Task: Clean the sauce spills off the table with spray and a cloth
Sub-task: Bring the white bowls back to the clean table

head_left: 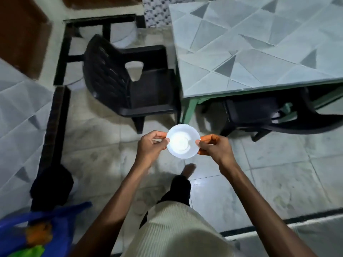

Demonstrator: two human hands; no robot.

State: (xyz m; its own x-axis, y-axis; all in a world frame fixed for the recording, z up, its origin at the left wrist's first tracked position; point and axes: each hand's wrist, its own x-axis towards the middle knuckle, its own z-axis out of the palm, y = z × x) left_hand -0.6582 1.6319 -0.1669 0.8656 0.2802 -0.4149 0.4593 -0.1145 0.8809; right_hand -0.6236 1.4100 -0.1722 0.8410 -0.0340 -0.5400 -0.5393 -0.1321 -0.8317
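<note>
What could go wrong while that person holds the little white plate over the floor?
The plate is pinched only at its rim by the left hand and right hand, above a hard tiled floor; a slip would probably break it. The dark chair stands close to the table corner, so a foot might catch its leg. No spray or cloth is in view, so cleaning may stall.
</note>
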